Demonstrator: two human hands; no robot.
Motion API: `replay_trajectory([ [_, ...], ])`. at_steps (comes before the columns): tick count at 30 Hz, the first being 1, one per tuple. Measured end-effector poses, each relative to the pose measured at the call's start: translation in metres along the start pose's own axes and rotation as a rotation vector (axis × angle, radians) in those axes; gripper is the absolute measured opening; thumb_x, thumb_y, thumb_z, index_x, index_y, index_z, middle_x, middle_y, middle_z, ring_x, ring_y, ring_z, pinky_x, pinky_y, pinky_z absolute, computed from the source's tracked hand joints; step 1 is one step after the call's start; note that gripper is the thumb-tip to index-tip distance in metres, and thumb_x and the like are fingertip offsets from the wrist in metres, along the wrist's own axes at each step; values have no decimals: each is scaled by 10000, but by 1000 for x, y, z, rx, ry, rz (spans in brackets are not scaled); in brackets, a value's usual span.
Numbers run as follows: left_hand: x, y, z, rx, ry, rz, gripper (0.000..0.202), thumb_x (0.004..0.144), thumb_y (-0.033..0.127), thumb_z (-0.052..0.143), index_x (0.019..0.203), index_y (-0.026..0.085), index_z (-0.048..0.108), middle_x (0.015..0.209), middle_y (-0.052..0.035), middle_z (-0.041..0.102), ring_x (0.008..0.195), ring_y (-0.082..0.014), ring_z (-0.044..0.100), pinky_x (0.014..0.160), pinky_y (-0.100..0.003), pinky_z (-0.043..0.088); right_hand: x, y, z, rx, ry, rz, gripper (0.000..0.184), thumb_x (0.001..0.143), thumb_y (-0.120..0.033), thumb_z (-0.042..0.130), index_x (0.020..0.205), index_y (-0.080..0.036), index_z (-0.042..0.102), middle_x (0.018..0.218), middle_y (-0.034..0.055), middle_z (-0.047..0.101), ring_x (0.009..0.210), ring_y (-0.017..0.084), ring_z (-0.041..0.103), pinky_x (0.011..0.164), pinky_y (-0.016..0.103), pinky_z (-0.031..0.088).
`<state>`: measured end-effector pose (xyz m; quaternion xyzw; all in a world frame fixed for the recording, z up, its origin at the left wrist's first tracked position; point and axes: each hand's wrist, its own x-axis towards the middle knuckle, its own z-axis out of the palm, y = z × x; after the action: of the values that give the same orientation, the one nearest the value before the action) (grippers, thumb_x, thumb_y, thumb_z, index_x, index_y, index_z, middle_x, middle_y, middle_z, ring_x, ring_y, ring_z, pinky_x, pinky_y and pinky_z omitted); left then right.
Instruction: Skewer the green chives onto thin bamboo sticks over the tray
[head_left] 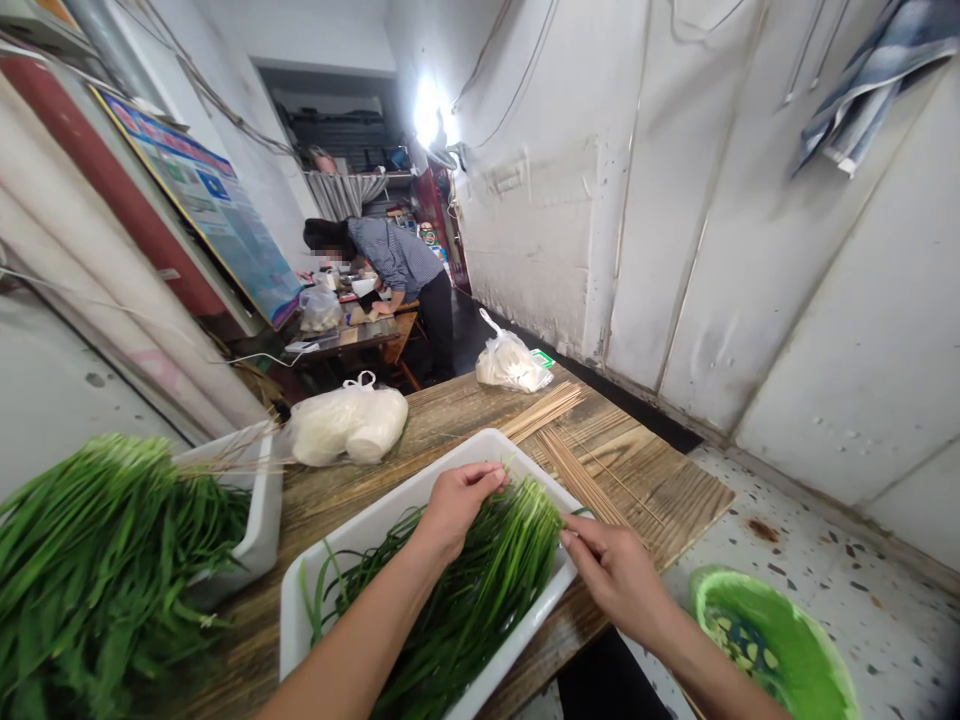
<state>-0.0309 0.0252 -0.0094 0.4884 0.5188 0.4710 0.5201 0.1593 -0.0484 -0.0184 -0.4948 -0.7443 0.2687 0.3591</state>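
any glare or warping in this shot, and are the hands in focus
Head view: the wall lamp is blown out, with glare spilling onto the wall around it. Head view: wide-angle distortion bows the walls and stretches the green heap at the left edge. Head view: the left hand, right hand and chives in the white tray look sharp and evenly lit, with soft shadows.

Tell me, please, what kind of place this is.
Probably the food-preparation room of a small eatery or skewer stall. A white tray holds green chives, thin bamboo skewers lie on the wooden table, and another person works at a farther table.
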Motion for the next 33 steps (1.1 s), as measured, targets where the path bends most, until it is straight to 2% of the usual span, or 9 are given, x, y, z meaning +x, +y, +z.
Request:
replay_trajectory([
  [8,-1,0,1,-6,5,-5,285,577,351,716,760,133,711,706,-64,688,670,-156,580,682,-276,428,0,-2,-1,25,-15,6,287,899,-275,372,798,-160,615,648,20,611,574,151,542,546,223,386],
  [20,-1,-2,2,-27,63,-41,285,532,309,749,762,144,718,695,-42,692,637,-139,572,673,-272,430,0,-5,-1,20,7,-16,280,894,-236,385,860,-164,654,596,2,586,530,138,515,517,215,368],
  [27,-1,-5,4,-36,99,-36,302,508,309,765,760,149,719,793,-62,711,723,-161,607,753,-291,442,-2,-3,0,22,-2,4,291,898,-260,381,838,-158,646,668,27,643,587,156,577,555,222,408],
  [33,-2,-3,5,-23,126,-41,333,490,318,771,762,134,718,831,-84,711,790,-193,618,803,-313,440,-2,-3,0,20,17,6,284,883,-254,402,864,-163,670,651,29,660,586,160,601,555,216,425],
])
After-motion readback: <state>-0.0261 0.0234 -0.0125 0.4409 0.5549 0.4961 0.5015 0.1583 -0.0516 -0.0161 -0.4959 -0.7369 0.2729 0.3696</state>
